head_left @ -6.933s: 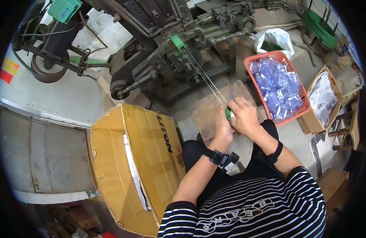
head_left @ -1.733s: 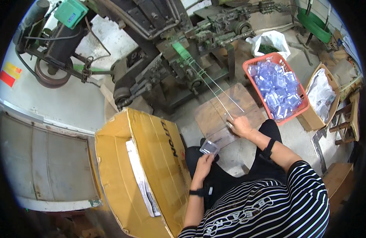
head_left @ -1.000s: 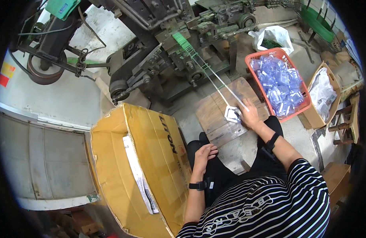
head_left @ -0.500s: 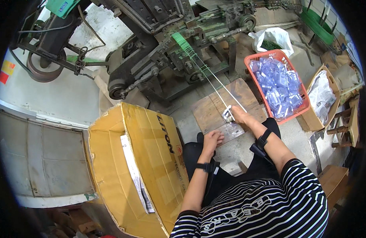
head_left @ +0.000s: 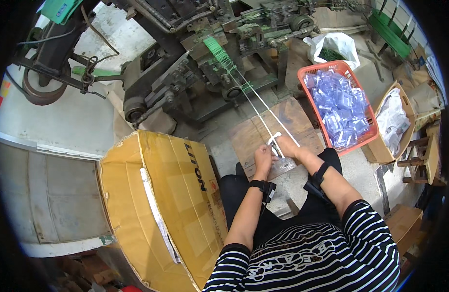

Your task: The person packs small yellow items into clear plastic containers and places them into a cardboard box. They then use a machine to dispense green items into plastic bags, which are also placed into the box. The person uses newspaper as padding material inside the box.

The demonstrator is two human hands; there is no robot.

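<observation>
My right hand (head_left: 287, 147) is closed around a small white and silver piece (head_left: 274, 141) at the near end of two thin white rods (head_left: 256, 111). Close beside it, my left hand (head_left: 263, 159) has its fingers curled together, and what they pinch is hidden. The rods slope down from a dark, oily machine (head_left: 195, 73) to my hands. Several green wire pieces (head_left: 218, 52) hang across them, packed tightly at the top and scattered lower down. Beneath my hands lies a worn wooden board (head_left: 251, 138).
On the right stands an orange basket (head_left: 314, 103) of clear plastic parts, with a white sack (head_left: 352, 46) behind it and a carton (head_left: 377, 150) alongside. A tall cardboard box (head_left: 173, 170) stands close to my left arm. A wooden stool (head_left: 431, 158) is at far right.
My left hand has moved up and forward to meet the right hand, its fingers now curled. The right hand has shifted slightly left and down. The whole view has shifted a little.
</observation>
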